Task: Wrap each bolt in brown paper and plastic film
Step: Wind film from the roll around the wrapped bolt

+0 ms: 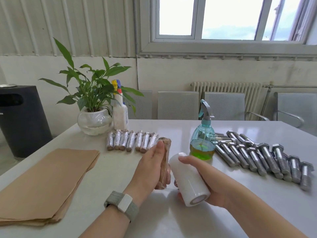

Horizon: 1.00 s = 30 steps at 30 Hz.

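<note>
1. Centrally, a bolt wrapped in brown paper (165, 162) stands nearly upright just above the white surface (171, 220), already partly covered in clear film.
2. The left hand (151, 167) grips this paper-wrapped bolt from its left side, thumb lying up along it and fingers curled round behind.
3. A grey woven watch band (122, 204) sits on the left wrist.
4. The right hand (204, 179) holds a white roll of plastic film (187, 179), tilted, with its upper end just beside the wrapped bolt; the forefinger lies over the top of the roll and the palm cups it from below.
5. Behind the hands, a row of finished bolts in paper and shiny film (132, 140) lies side by side on the surface.
6. To the right, a group of bare steel hex bolts (262, 157) lies in a loose row, heads pointing away from the viewer.
7. A teal spray bottle (203, 140) holding green-yellow liquid stands between the hands and the bare bolts.
8. To the left, a stack of brown paper sheets (48, 184) lies flat near the surface's edge.
9. At the far side stand a leafy plant in a round glass bowl (93, 121) and a white spray bottle with a yellow and blue trigger (120, 112).
10. Beyond the surface are grey chairs (178, 105), a white radiator (226, 88), a window (223, 19) and a black bin (18, 117).
</note>
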Available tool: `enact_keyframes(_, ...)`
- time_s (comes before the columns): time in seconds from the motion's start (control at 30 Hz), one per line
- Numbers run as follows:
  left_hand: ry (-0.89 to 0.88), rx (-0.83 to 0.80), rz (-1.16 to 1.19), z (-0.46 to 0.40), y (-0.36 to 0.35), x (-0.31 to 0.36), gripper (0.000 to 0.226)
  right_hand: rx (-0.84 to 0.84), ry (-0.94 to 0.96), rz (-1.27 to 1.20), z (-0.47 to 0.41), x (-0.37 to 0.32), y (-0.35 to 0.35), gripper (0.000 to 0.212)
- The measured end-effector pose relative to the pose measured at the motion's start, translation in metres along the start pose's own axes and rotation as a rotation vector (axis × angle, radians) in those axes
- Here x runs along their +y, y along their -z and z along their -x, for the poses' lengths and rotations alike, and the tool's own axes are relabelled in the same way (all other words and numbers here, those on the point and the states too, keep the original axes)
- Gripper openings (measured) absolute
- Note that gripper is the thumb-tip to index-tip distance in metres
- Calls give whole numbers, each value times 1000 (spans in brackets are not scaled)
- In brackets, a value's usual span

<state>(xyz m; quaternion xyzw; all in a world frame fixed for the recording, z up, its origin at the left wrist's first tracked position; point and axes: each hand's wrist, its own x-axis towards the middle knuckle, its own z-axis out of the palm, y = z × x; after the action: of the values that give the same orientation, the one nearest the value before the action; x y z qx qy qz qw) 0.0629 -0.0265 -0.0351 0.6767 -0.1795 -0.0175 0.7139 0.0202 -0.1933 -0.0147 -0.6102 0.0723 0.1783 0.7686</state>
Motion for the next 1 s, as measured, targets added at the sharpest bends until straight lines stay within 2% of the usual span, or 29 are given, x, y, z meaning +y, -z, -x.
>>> enact_keyframes(0.17,33,-34,34,2,0,1,52,27,29,55,-6,-1,10,61)
enact_keyframes(0.4,41,-142,-46,5,-4,4,50,52,48,108,-9,-4,21,66)
enact_keyframes(0.53,67,-207,-16,6,-5,4,44,36,47,156,-12,-4,26,51)
enact_keyframes(0.6,85,-223,14,6,-6,3,42,46,52,176,-13,-4,27,54)
enact_keyframes(0.8,168,-188,129,4,-9,0,54,39,31,78,-11,-5,29,77)
enact_keyframes(0.93,231,-129,134,6,-12,-6,42,50,16,-1,-9,-5,30,75)
enact_keyframes(1.0,273,-97,181,6,-14,-7,45,69,41,-11,-10,-3,28,76)
